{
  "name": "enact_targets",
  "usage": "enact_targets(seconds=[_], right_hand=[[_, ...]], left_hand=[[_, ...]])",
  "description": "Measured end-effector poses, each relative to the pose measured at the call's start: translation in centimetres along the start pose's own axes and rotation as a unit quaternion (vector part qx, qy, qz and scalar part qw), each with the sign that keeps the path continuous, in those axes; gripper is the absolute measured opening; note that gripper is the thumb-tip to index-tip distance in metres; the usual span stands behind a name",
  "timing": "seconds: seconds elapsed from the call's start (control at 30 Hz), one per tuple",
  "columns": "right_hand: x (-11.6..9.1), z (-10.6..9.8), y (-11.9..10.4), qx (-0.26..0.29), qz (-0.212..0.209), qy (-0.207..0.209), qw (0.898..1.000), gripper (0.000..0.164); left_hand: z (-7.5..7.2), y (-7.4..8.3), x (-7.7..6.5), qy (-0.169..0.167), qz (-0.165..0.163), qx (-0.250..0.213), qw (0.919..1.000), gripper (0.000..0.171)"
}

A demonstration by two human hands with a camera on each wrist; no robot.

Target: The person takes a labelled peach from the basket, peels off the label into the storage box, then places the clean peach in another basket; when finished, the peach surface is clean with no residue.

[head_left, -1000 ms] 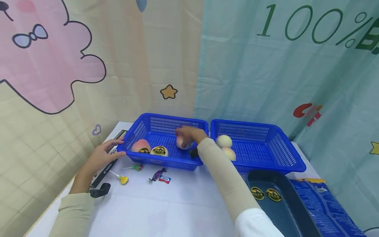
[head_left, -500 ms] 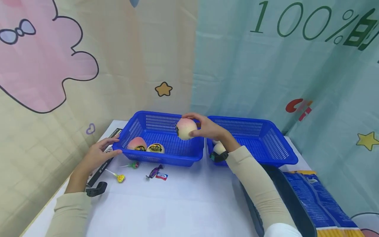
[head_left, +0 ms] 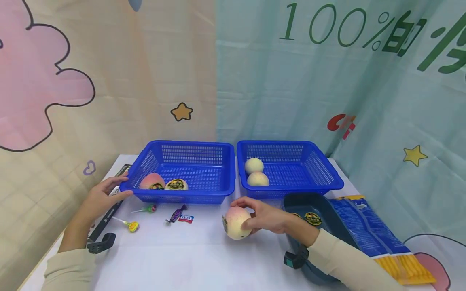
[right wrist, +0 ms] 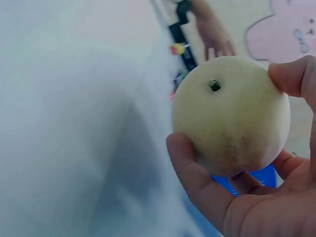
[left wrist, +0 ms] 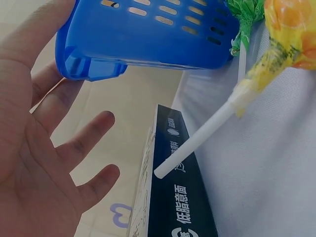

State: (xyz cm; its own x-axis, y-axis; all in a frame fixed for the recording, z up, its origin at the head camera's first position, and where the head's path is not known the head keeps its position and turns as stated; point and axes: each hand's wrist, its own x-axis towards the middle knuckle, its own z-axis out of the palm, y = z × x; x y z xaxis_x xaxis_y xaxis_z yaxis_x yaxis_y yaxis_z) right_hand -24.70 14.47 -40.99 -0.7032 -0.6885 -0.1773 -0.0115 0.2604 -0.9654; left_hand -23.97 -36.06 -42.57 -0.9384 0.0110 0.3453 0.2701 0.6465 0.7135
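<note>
My right hand (head_left: 267, 217) grips a pale yellow peach with a pink blush (head_left: 237, 224), thumb and fingers around its sides. It is held over the white table, in front of the gap between two blue baskets. In the right wrist view a small dark spot shows on the peach (right wrist: 227, 111). At the left basket's (head_left: 182, 198) near left corner, my left hand (head_left: 100, 199) holds the rim between thumb and fingers; its outer fingers spread free in the left wrist view. That basket contains a pinker peach (head_left: 151, 180) and a peach with a black-and-gold sticker (head_left: 176, 184).
The right basket (head_left: 291, 189) has two pale peaches (head_left: 255, 165). Two lollipops (head_left: 133, 226), a purple wrapped candy (head_left: 176, 214) and a red-and-white packet (head_left: 186, 219) lie before the left basket. A black-and-white box (head_left: 105, 218), dark tray (head_left: 327, 216) and blue bag (head_left: 360, 226) flank them.
My right hand has lifted the peach out of the left basket and brought it right and nearer, over the table. My left hand stays at the basket corner. The head view has turned right.
</note>
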Motion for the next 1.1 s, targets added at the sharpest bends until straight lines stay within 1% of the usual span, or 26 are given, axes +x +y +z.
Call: enact_targets(seconds=[0.1,0.17,0.23,0.27,0.3,0.33,0.37,0.43,0.5,0.53,0.57,0.6,0.67,0.73,0.77,0.8,1.0,1.07,1.1], right_hand=[[0.5,0.4,1.1,-0.017,0.016,0.008,1.0,0.061],[0.8,0.2,1.6,-0.033,0.022,0.01,0.999,0.059],[0.8,-0.1,1.9,-0.08,0.016,0.006,0.997,0.058],[0.7,-0.3,1.9,-0.111,0.008,0.002,0.994,0.058],[0.7,-0.5,1.9,-0.149,-0.001,-0.001,0.989,0.057],[0.5,-0.6,1.7,-0.195,-0.017,-0.002,0.981,0.057],[0.2,-0.8,1.4,-0.248,-0.036,0.001,0.968,0.057],[-0.4,-1.0,0.8,-0.34,-0.071,0.011,0.938,0.057],[-1.1,-1.1,0.2,-0.403,-0.093,0.018,0.91,0.06],[-1.4,-1.1,-0.1,-0.426,-0.101,0.017,0.899,0.061],[-1.8,-1.1,-0.2,-0.44,-0.105,0.013,0.892,0.062],[-2.1,-1.1,-0.3,-0.449,-0.106,0.007,0.887,0.063],[-2.6,-1.2,-0.4,-0.462,-0.106,0.0,0.88,0.065],[-2.9,-1.4,-0.4,-0.475,-0.103,0.009,0.874,0.063],[-3.0,-1.6,-0.3,-0.479,-0.099,0.016,0.872,0.063],[-3.1,-1.7,-0.2,-0.477,-0.094,0.024,0.873,0.064],[-2.8,-2.2,0.6,-0.434,-0.067,0.065,0.896,0.064],[-2.8,-2.3,0.5,-0.436,-0.059,0.071,0.895,0.061],[-2.9,-2.4,0.3,-0.442,-0.054,0.073,0.892,0.06]], left_hand=[[-0.1,0.1,-0.2,0.002,0.006,0.009,0.9999,0.052],[0.0,0.1,-0.3,-0.001,0.002,0.011,0.9999,0.053],[0.2,0.0,-0.4,-0.006,-0.001,0.008,0.9999,0.053],[0.2,0.0,-0.4,-0.008,-0.001,0.003,1.0,0.053],[0.2,0.0,-0.4,-0.008,-0.001,0.002,1.0,0.053],[0.2,0.0,-0.4,-0.007,-0.003,0.002,1.0,0.053],[0.2,0.0,-0.3,-0.006,-0.001,0.0,1.0,0.053],[0.0,0.1,-0.2,-0.003,0.004,-0.008,1.0,0.053],[-0.1,0.2,-0.1,-0.001,0.006,-0.009,0.9999,0.053],[-0.2,0.2,-0.1,-0.001,0.006,-0.009,0.9999,0.054],[-0.3,0.2,-0.2,-0.002,0.007,-0.009,0.9999,0.054],[-0.4,0.2,-0.2,-0.003,0.005,-0.007,1.0,0.053],[-0.4,0.1,-0.3,-0.003,-0.001,0.001,1.0,0.053],[-0.5,0.1,-0.2,-0.004,-0.003,0.004,1.0,0.054],[-0.5,0.0,-0.2,-0.005,-0.005,0.006,1.0,0.053],[-0.4,0.0,-0.2,-0.005,-0.005,0.008,0.9999,0.053],[-0.2,-0.3,-0.2,-0.005,0.007,0.006,0.9999,0.053],[-0.1,-0.3,-0.2,0.0,0.017,0.002,0.9999,0.051],[-0.1,-0.4,-0.1,0.003,0.021,0.002,0.9998,0.051]])
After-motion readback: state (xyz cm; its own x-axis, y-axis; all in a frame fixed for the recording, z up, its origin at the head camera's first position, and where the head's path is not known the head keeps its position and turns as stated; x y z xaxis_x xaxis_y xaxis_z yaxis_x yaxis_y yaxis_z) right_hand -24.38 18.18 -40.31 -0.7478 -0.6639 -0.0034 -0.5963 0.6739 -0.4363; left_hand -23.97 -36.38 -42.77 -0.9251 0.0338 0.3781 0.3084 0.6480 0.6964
